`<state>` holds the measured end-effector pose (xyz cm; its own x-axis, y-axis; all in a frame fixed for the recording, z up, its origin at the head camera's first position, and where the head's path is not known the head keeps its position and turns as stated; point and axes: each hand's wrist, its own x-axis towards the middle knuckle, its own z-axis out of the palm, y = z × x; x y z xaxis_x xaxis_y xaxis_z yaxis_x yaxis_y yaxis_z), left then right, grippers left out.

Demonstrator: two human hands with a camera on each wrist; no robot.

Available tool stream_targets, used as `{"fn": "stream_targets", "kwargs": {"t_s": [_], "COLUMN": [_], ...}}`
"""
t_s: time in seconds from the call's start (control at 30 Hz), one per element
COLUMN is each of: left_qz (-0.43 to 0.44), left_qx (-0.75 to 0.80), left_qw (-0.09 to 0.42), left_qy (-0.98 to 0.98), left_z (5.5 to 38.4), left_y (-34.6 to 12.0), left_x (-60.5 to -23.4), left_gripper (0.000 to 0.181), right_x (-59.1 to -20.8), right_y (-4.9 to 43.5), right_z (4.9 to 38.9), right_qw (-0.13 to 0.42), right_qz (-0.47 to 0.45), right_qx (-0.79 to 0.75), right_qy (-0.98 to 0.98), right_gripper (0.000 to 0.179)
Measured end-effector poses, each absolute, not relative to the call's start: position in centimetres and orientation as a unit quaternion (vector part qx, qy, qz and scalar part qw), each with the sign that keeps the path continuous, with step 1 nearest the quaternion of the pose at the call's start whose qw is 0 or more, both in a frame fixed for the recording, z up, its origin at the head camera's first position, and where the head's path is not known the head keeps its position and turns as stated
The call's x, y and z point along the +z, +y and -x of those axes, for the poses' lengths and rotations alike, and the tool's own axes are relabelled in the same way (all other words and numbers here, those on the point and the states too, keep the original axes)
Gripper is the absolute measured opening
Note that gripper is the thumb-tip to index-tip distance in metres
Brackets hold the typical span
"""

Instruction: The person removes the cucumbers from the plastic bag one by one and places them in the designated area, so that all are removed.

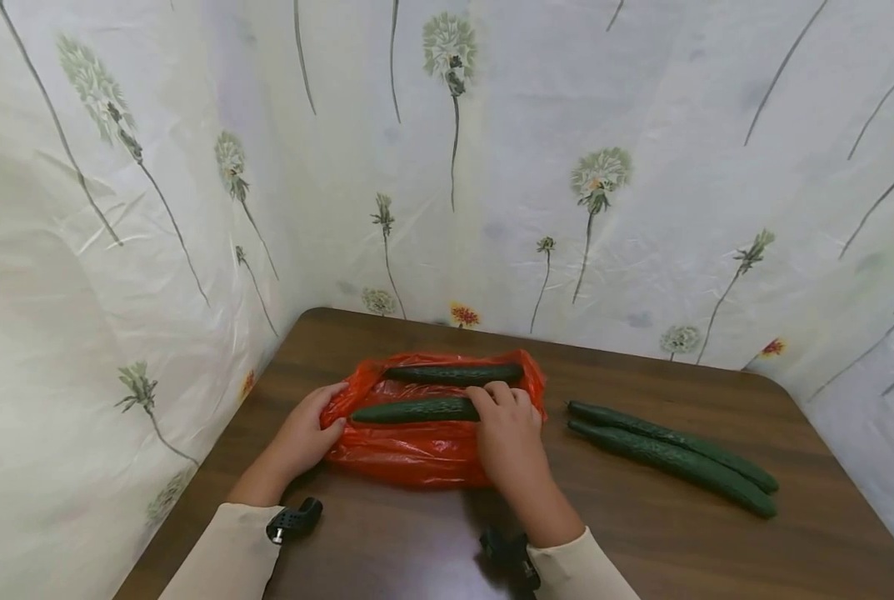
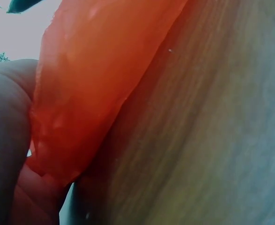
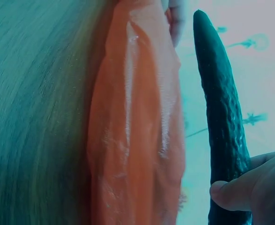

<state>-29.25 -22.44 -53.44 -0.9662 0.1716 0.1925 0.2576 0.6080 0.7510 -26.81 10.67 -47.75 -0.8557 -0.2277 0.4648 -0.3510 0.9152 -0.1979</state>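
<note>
A red plastic bag (image 1: 417,458) lies spread on the table with its mouth facing up. One cucumber (image 1: 454,374) lies inside along its far side. Nearer, a second cucumber (image 1: 409,410) is held over the bag's opening by my right hand (image 1: 510,429), which grips its right end between thumb and fingers. In the right wrist view this cucumber (image 3: 221,103) stands apart from the bag's side (image 3: 137,117). My left hand (image 1: 304,429) holds the bag's left edge, and the left wrist view shows the red film (image 2: 90,84) caught between thumb and fingers.
Two more cucumbers (image 1: 671,454) lie side by side on the brown wooden table (image 1: 626,533), right of the bag. A pale curtain with a dandelion print (image 1: 521,167) hangs behind the table and along its left. Each wrist wears a black device (image 1: 294,521).
</note>
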Motion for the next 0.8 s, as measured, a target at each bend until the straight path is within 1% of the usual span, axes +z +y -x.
{"fn": "stream_targets", "kwargs": {"t_s": [0.3,0.53,0.8], "left_qz": [0.121,0.119,0.12], "left_qx": [-0.423,-0.426,-0.428], "left_qw": [0.055,0.045,0.049], "left_qy": [-0.896,-0.896,-0.895], "left_z": [29.3,29.3,29.3], "left_y": [-22.4,-22.3,-22.2], "left_x": [-53.6,-53.3,-53.5], "left_gripper": [0.059,0.059,0.059], "right_x": [-47.4,-48.2,-48.7], "right_y": [11.8,13.2,14.6], "right_z": [25.9,25.6,25.5], "right_qw": [0.212,0.199,0.198], "right_qz": [-0.134,-0.114,-0.096], "right_qx": [0.15,0.165,0.176], "right_qy": [-0.956,-0.959,-0.959], "right_gripper": [0.048,0.048,0.049]}}
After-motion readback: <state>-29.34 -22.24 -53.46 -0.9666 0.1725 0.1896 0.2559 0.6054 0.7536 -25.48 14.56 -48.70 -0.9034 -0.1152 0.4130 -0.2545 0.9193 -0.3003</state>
